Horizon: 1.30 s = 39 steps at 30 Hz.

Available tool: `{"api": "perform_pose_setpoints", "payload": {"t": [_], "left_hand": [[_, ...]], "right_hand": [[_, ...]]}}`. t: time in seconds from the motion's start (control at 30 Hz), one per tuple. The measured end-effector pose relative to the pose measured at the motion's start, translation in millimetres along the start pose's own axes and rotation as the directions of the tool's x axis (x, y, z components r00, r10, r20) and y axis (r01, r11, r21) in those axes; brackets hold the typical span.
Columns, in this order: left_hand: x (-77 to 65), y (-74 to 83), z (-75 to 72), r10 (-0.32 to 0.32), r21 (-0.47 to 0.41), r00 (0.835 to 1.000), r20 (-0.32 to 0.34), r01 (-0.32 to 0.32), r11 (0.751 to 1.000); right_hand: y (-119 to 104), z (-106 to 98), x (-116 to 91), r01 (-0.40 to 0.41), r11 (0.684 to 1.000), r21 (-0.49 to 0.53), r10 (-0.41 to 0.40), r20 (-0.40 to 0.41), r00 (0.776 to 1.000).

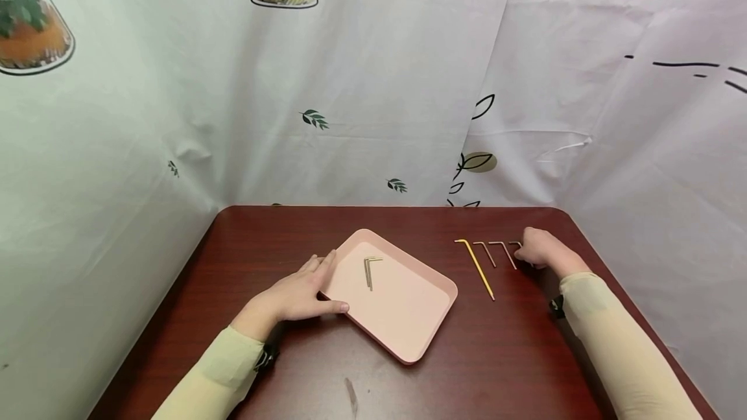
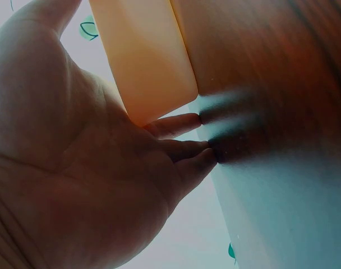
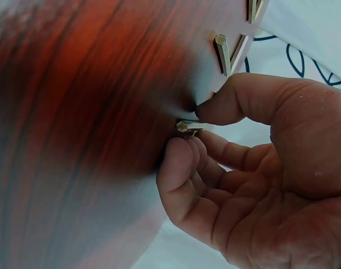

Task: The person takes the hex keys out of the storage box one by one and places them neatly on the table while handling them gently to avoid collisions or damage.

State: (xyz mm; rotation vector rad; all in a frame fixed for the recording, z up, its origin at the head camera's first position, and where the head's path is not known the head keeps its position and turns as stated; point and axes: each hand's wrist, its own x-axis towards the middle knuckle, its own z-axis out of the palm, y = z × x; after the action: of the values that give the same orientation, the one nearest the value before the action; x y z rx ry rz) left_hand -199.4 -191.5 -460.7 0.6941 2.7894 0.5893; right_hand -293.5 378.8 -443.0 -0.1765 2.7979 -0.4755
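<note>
My left hand [image 1: 297,293] rests spread against the left corner of a pink tray [image 1: 408,306]. Its thumb lies over the near rim, and in the left wrist view its straight fingers reach the tabletop beside the tray wall [image 2: 148,61]. Two small L-shaped hex keys [image 1: 369,274] lie together inside the tray. On the right, my right hand [image 1: 545,251] is low over the table with curled fingers. In the right wrist view its thumb and fingers close around a metal hex key [image 3: 183,126], seen end-on; most of that key is hidden.
Left of the right hand, two metal hex keys [image 1: 486,254] [image 1: 505,254] and a longer yellow hex key [image 1: 478,269] lie in a row. The dark red wooden table [image 1: 484,368] has a pale printed cloth [image 1: 362,83] behind it and at both sides.
</note>
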Motion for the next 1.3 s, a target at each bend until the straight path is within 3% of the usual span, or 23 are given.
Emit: {"api": "perform_pose_setpoints", "payload": {"t": [0.27,0.43,0.73,1.3], "left_hand": [[1.1,-2.5,-0.8,0.003,0.008,1.0,-0.004,-0.003,1.0],[1.1,-2.6,-0.6,-0.002,0.001,1.0,0.0,0.002,1.0],[-0.6,-2.8,1.5,-0.003,-0.001,1.0,-0.005,0.003,1.0],[1.3,-0.7,-1.3,0.002,-0.005,1.0,0.009,-0.002,1.0]], "right_hand": [[-1,1,0,-0.044,0.998,0.039,0.044,0.012,0.999],[-2,-1,-4,-0.036,0.999,0.012,0.036,0.001,0.999],[6,4,2,-0.004,0.997,-0.074,-0.003,-0.097,0.995],[-3,3,-9,-0.033,0.997,-0.068,0.02,-0.177,0.984]]}}
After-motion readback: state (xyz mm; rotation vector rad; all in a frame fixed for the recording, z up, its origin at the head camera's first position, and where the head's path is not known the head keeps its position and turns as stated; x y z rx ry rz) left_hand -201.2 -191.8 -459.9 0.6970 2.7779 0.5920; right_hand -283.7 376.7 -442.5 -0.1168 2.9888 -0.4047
